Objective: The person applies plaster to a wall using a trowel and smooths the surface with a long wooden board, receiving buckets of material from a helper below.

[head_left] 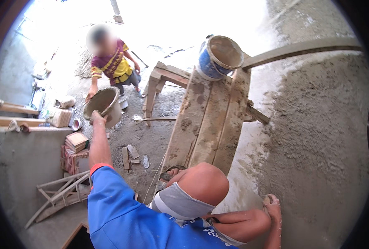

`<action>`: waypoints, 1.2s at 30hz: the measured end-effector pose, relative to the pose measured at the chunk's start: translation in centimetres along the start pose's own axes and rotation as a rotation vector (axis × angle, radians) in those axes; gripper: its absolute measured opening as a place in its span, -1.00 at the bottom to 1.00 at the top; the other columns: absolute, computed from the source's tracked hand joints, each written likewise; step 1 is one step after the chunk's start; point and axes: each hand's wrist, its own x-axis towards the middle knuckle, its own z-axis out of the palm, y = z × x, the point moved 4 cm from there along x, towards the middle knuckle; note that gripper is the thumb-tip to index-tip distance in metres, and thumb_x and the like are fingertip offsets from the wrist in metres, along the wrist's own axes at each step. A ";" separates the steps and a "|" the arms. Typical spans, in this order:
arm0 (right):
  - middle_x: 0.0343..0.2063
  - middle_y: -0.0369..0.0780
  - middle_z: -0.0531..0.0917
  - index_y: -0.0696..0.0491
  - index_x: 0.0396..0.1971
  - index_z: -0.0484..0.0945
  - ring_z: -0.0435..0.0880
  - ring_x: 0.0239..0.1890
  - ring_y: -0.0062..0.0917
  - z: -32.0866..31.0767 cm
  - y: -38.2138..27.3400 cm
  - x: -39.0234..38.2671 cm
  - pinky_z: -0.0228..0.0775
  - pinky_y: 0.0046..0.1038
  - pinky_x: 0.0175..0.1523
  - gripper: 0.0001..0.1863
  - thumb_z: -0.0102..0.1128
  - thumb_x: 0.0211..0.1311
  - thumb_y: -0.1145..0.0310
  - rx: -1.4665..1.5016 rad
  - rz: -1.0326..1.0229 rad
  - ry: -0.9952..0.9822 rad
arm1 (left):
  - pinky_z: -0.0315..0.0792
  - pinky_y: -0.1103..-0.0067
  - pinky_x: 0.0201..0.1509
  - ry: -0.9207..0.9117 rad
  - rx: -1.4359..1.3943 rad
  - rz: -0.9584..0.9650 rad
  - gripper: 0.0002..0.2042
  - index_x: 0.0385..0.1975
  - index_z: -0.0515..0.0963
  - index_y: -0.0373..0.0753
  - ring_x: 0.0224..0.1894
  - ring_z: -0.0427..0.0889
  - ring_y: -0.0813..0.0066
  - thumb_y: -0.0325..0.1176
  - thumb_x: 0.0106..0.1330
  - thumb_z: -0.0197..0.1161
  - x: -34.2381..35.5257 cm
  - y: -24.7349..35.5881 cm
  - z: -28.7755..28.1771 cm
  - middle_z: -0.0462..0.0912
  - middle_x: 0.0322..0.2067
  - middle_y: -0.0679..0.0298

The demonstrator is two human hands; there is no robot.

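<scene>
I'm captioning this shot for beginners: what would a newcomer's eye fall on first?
Probably the grey bucket left of centre, with the person's left hand at its near rim and a co-worker's hand at its far side. Next, the blue bucket standing at the far end of the wooden planks.

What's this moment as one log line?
left hand: gripping grey bucket; co-worker's hand: at its rim; right hand: beside bent knee

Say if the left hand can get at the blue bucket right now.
Probably not: the left hand, arm stretched out, is closed on the rim of the grey bucket. The blue bucket stands off to its right, on the planks; nothing obvious blocks the way.
</scene>
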 end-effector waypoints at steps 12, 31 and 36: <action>-0.19 -0.07 0.54 0.16 0.05 0.34 0.53 -0.13 -0.35 -7.8 -32.1 8.3 0.38 -0.40 -0.02 -0.45 0.07 -0.08 0.55 -0.250 -0.954 0.294 | 0.17 0.40 0.22 -0.725 1.081 0.697 -0.35 0.16 0.18 -0.39 0.14 0.32 0.04 -0.27 0.06 0.24 -25.6 -23.5 11.7 0.30 0.09 -0.14; -0.34 -0.26 0.62 -0.10 -0.23 0.54 0.53 -0.15 -0.37 -2.6 -57.5 22.5 0.25 -0.17 -0.02 -0.79 -0.10 0.25 0.27 -1.262 -0.885 0.468 | 0.18 0.39 0.17 -0.443 1.418 0.889 -0.25 0.19 0.16 -0.18 0.11 0.27 0.22 -0.07 -0.04 0.25 -30.8 -26.6 13.3 0.30 0.10 0.19; -0.36 -0.25 0.57 -0.08 -0.05 0.50 0.48 -0.23 -0.38 -4.3 -55.4 25.4 0.30 -0.23 -0.09 -0.62 0.01 0.07 0.37 -0.903 -1.219 0.764 | 0.31 0.34 0.04 -0.514 1.533 0.787 -0.28 0.15 0.19 -0.16 -0.02 0.40 0.14 -0.06 -0.05 0.27 -32.5 -26.6 15.4 0.40 -0.01 0.13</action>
